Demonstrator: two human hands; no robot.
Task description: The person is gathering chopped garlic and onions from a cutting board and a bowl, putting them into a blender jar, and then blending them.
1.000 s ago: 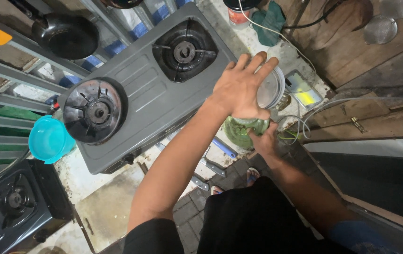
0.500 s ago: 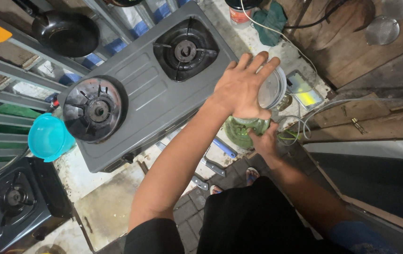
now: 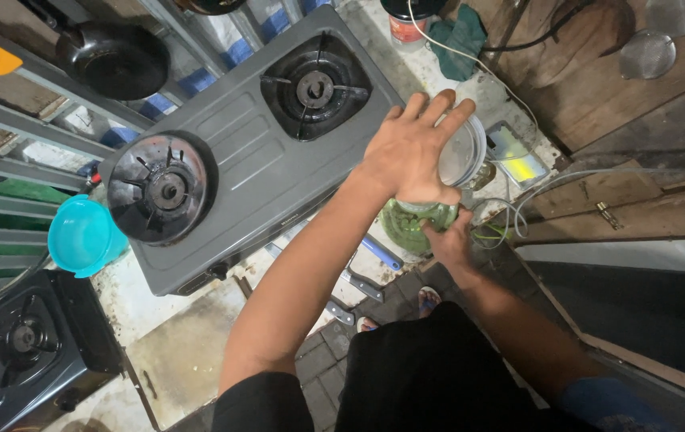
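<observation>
My left hand [image 3: 410,152] lies flat, fingers spread, on the clear round lid [image 3: 462,152] of a blender jar with green contents [image 3: 430,214], pressing it from above. My right hand [image 3: 450,242] grips the jar's lower part from the near side. The jar stands on a green blender base [image 3: 402,228] at the counter's edge, just right of a grey two-burner gas stove [image 3: 238,152].
A black pan [image 3: 114,60] rests on a rack at the back left. A turquoise plastic cup [image 3: 82,236] hangs left of the stove. A second black stove [image 3: 18,344] sits lower left. Cables, a green cloth [image 3: 458,36] and wooden boards [image 3: 622,104] lie to the right.
</observation>
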